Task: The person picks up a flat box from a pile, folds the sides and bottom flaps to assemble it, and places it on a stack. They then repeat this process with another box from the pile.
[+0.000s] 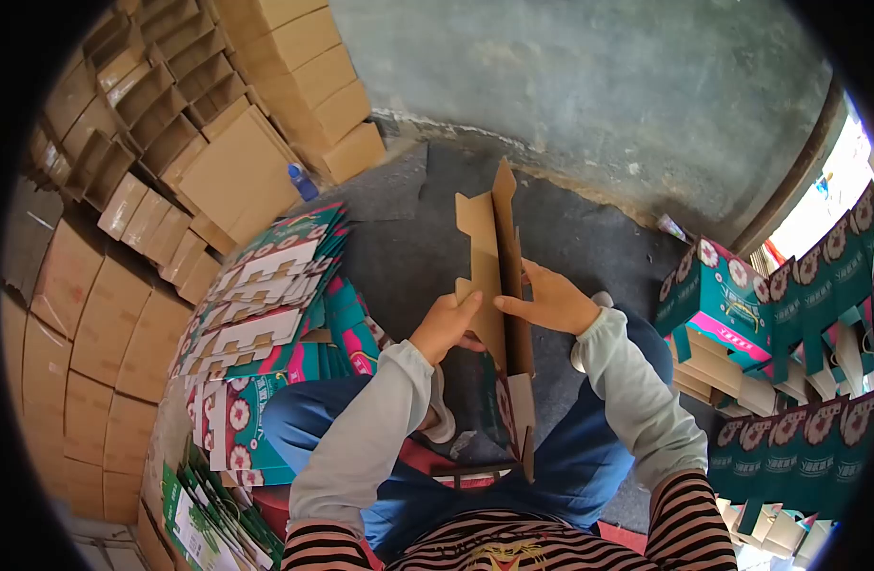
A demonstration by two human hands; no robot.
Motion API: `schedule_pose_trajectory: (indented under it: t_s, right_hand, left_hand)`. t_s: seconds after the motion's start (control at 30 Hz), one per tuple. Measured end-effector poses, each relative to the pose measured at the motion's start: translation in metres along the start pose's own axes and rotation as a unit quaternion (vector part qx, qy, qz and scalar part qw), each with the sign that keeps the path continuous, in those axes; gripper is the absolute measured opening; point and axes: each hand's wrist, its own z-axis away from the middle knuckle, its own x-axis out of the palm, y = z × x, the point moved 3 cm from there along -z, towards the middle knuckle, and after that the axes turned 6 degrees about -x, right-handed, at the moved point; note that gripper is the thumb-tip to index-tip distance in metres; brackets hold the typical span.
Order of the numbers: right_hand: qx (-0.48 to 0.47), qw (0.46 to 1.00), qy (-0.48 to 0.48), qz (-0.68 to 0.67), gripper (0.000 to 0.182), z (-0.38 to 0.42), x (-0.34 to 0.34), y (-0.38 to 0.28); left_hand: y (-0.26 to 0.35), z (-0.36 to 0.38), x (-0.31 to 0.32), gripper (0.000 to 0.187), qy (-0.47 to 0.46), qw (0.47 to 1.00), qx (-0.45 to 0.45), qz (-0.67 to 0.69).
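In the head view, we saw the left hand [443,327] pinching one side of an open card box [486,249] and the right hand [557,297] pinching the other side. The box was between the legs [585,443], over the dark floor [389,252]. We thought its thin walls could bend or rip if the hands pulled too hard. A stack of flat boxes [258,309] sat by the left leg, so a bump from that leg could make it slide.
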Motion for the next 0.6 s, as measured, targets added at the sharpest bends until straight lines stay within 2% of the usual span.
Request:
schedule_pose_trajectory:
  t_s: [0.03, 0.07, 0.17, 0.23, 0.37, 0.47, 0.5, 0.53, 0.57, 0.6]
  right_hand:
    - [0.002, 0.999, -0.008, 0.039, 0.075, -0.001, 0.002, 0.008]
    - [0.011, 0.995, 0.012, 0.102, 0.056, 0.002, 0.001, 0.016]
    - [0.172, 0.972, -0.122, -0.102, 0.04, -0.003, -0.003, 0.04]
    - [0.155, 0.978, -0.084, -0.116, 0.035, -0.009, 0.003, 0.053]
    - [0.153, 0.975, -0.084, -0.136, 0.035, -0.019, 0.011, 0.066]
    - [0.131, 0.96, -0.002, -0.246, 0.047, -0.016, 0.0, 0.055]
    - [0.06, 0.984, 0.135, -0.096, 0.054, -0.015, -0.017, 0.045]
    - [-0.019, 0.962, 0.268, 0.058, 0.063, -0.013, -0.039, 0.027]
    - [-0.089, 0.917, 0.323, 0.217, 0.069, -0.012, -0.061, 0.003]
    - [-0.167, 0.902, 0.274, 0.288, 0.066, -0.017, -0.08, -0.03]
  left_hand:
    - [-0.006, -0.007, 0.0, 0.047, 0.012, 1.0, 0.008, -0.011]
    - [-0.011, -0.013, -0.001, 0.045, 0.025, 0.999, 0.015, -0.021]
    - [-0.016, -0.017, -0.005, 0.04, 0.081, 0.996, 0.033, -0.031]
    - [-0.018, -0.019, -0.011, 0.036, 0.127, 0.989, 0.064, -0.051]
    - [-0.027, -0.024, -0.02, 0.027, 0.216, 0.958, 0.149, -0.114]
    - [-0.023, -0.023, -0.02, 0.026, 0.259, 0.927, 0.202, -0.183]
    - [-0.017, -0.021, -0.018, 0.026, 0.27, 0.911, 0.219, -0.22]
    - [-0.005, -0.018, -0.015, 0.027, 0.283, 0.893, 0.239, -0.256]
    - [0.006, -0.016, -0.011, 0.028, 0.265, 0.886, 0.246, -0.29]
    - [0.018, -0.014, -0.007, 0.027, 0.249, 0.871, 0.264, -0.331]
